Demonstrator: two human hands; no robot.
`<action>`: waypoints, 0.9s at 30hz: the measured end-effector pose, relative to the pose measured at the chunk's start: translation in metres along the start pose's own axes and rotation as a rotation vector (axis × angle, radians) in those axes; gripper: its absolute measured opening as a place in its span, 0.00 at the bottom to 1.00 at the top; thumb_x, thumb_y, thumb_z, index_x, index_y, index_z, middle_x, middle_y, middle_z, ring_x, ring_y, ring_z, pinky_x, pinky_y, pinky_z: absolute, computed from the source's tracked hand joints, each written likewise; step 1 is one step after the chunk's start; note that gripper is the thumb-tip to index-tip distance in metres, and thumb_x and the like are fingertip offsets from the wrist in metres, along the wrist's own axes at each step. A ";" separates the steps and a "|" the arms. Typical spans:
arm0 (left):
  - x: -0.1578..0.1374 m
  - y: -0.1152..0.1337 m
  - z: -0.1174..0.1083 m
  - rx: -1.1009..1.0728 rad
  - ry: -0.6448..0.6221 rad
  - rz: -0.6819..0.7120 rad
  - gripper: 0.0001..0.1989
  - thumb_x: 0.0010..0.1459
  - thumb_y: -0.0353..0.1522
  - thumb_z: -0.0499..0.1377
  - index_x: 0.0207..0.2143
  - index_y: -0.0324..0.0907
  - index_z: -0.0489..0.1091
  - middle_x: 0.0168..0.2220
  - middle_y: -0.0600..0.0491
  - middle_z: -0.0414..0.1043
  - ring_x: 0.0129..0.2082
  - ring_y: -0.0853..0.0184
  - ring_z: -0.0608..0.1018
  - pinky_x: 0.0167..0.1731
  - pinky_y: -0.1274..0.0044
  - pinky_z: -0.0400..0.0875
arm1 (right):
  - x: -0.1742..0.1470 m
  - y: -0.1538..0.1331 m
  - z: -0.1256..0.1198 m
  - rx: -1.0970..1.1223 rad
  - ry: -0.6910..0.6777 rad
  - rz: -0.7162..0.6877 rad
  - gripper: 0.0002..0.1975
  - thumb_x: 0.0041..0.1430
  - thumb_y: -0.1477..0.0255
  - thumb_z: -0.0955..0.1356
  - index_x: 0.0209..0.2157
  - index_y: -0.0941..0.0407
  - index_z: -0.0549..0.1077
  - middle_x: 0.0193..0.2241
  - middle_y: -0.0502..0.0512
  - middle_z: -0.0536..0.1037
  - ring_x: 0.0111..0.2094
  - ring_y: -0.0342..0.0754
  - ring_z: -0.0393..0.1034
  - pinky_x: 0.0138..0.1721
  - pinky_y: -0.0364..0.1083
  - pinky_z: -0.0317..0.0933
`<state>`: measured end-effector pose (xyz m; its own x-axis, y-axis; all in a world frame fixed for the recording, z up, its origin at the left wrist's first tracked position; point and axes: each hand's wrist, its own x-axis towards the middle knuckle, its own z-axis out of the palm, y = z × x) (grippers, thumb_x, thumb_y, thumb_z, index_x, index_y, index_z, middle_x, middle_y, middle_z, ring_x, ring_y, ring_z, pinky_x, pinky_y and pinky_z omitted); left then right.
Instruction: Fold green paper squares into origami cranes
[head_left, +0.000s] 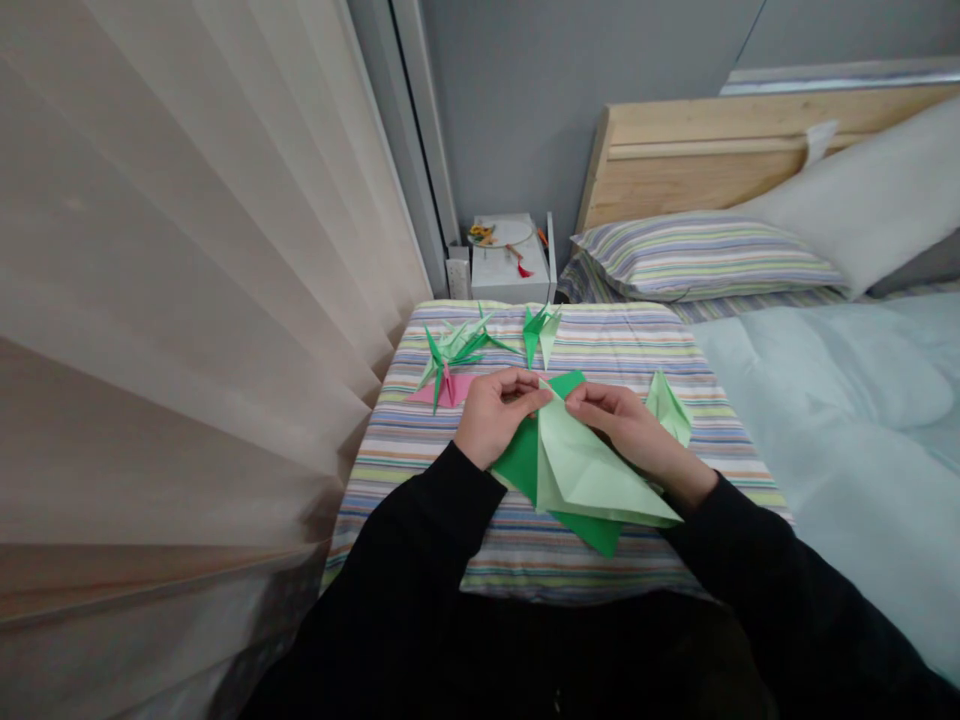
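A partly folded sheet of light green origami paper is between my two hands, with its upper corner pinched at the top. My left hand grips that corner from the left, thumb and fingers together. From the right, my right hand pinches the paper's upper edge close by. Darker green paper lies beneath, showing at the left, top and bottom. Beyond my left hand sit several folded green paper cranes and a pink folded paper piece. A light green folded piece rests beyond my right wrist.
The papers lie on a striped cloth-covered surface. Another pair of green folded pieces stands near its far edge. Behind is a small white cabinet. A pleated curtain hangs at left; a bed with a striped pillow is at right.
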<state>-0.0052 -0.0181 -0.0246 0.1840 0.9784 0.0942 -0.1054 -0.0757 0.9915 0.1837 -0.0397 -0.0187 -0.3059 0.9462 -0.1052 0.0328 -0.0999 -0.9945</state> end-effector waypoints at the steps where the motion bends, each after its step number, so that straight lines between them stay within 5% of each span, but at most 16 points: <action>1: 0.000 0.001 0.000 -0.020 0.026 -0.011 0.11 0.46 0.34 0.72 0.29 0.38 0.76 0.25 0.56 0.75 0.24 0.71 0.74 0.30 0.77 0.68 | -0.001 -0.001 0.000 0.007 -0.004 0.015 0.18 0.54 0.55 0.74 0.28 0.55 0.71 0.23 0.45 0.67 0.23 0.41 0.58 0.26 0.43 0.51; 6: 0.002 0.001 -0.001 -0.132 0.139 -0.089 0.16 0.40 0.36 0.75 0.30 0.38 0.77 0.25 0.55 0.77 0.25 0.70 0.75 0.31 0.77 0.69 | -0.003 -0.005 -0.009 -0.003 -0.069 0.070 0.18 0.50 0.54 0.76 0.30 0.56 0.77 0.24 0.48 0.74 0.24 0.42 0.64 0.25 0.43 0.56; 13: 0.005 -0.001 -0.002 -0.323 0.222 -0.249 0.19 0.33 0.35 0.77 0.27 0.36 0.78 0.22 0.56 0.75 0.22 0.73 0.73 0.27 0.78 0.67 | -0.014 -0.029 -0.043 -0.092 -0.491 0.210 0.26 0.53 0.51 0.75 0.43 0.58 0.82 0.34 0.59 0.84 0.31 0.51 0.78 0.32 0.47 0.72; 20: -0.001 0.008 0.002 -0.051 0.006 -0.125 0.17 0.37 0.37 0.76 0.27 0.38 0.78 0.24 0.53 0.78 0.24 0.69 0.77 0.29 0.76 0.70 | 0.005 -0.019 -0.019 -0.104 -0.262 0.069 0.21 0.56 0.51 0.74 0.31 0.57 0.78 0.22 0.49 0.76 0.21 0.42 0.69 0.22 0.41 0.66; 27: -0.001 0.004 0.002 -0.052 -0.006 -0.068 0.17 0.38 0.37 0.76 0.29 0.38 0.78 0.27 0.52 0.80 0.27 0.66 0.79 0.34 0.73 0.74 | 0.008 -0.012 -0.014 -0.105 -0.143 0.069 0.16 0.53 0.57 0.76 0.27 0.57 0.79 0.20 0.47 0.73 0.18 0.39 0.64 0.19 0.41 0.59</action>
<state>-0.0037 -0.0202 -0.0207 0.1982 0.9798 0.0272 -0.1427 0.0014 0.9898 0.1939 -0.0267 -0.0081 -0.4309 0.8843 -0.1797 0.1557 -0.1233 -0.9801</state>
